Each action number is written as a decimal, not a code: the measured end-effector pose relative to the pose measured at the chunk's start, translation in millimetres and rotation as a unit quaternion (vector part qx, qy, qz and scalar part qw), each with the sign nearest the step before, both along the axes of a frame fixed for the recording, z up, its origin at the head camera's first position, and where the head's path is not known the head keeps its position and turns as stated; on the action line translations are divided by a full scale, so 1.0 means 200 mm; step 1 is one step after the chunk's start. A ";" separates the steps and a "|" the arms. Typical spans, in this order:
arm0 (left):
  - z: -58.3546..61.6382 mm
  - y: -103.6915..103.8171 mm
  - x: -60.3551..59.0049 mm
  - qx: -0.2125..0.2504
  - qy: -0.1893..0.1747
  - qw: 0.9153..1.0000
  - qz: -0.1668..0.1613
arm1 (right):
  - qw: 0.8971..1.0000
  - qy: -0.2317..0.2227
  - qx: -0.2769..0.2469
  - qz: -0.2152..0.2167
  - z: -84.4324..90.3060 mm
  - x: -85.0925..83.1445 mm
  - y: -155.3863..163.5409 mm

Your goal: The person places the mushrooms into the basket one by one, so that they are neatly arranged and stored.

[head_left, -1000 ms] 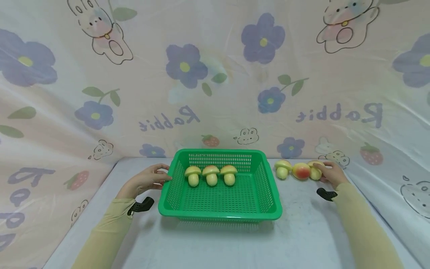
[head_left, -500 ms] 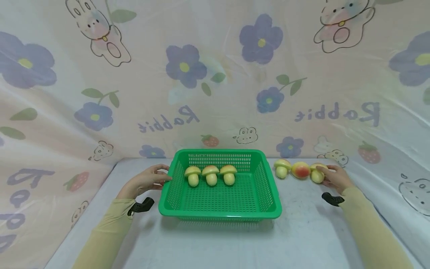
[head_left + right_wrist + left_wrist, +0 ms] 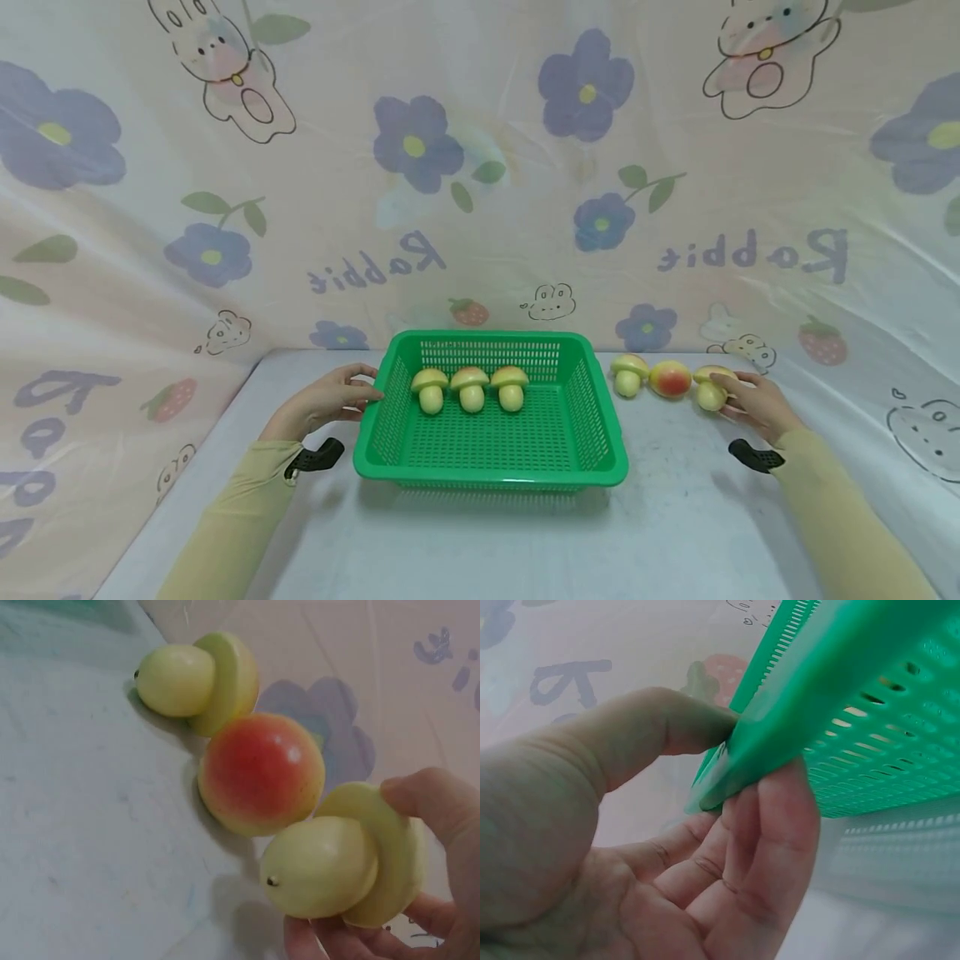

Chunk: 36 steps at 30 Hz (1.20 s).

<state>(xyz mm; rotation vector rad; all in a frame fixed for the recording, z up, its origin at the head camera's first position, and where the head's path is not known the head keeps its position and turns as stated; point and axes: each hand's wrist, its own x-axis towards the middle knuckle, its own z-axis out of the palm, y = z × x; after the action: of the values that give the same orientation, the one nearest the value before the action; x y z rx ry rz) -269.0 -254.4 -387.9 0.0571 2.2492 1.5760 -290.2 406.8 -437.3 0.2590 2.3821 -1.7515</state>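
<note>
A green plastic basket (image 3: 491,479) stands in the middle of the table, three toy mushrooms (image 3: 471,390) in a row inside it. My left hand (image 3: 330,402) pinches the basket's left rim (image 3: 757,742), thumb above and fingers below. At the right, my right hand (image 3: 757,404) holds another toy mushroom (image 3: 330,862) by its cap, thumb on one side and fingers beneath. Beside it lies a red and yellow round fruit (image 3: 671,380). One more toy mushroom (image 3: 629,375) sits left of that fruit, near the basket's right side.
White cloth covers the table (image 3: 480,550). A printed curtain (image 3: 487,208) with flowers and rabbits hangs right behind it and along both sides. Black wrist mounts (image 3: 754,457) are strapped to both forearms.
My right hand has shifted slightly right and nearer with its mushroom, which now stands a little apart from the round fruit in the head view. The left hand and basket hold still.
</note>
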 end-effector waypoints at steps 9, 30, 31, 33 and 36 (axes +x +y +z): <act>0.00 0.00 0.01 0.006 0.001 1.000 -0.003 | 1.000 0.016 -0.005 0.017 0.06 0.04 -0.07; 0.00 -0.01 0.01 0.012 0.008 1.000 -0.004 | 0.997 0.023 -0.035 0.060 0.24 0.09 -0.32; 0.00 0.00 0.01 0.012 0.009 1.000 -0.005 | 0.997 0.025 -0.034 0.061 0.24 0.09 -0.32; 0.00 0.00 0.01 0.012 0.011 1.000 -0.007 | 0.997 0.027 -0.034 0.064 0.25 0.09 -0.34; 0.00 0.00 0.01 0.015 0.009 1.000 -0.007 | 0.996 0.031 -0.040 0.070 0.26 0.09 -0.36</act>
<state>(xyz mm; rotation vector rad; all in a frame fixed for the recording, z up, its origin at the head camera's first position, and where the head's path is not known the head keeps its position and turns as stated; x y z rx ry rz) -266.9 -253.6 -388.1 0.0946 2.2351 1.6081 -272.1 335.6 -385.2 0.0252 2.3035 -1.8090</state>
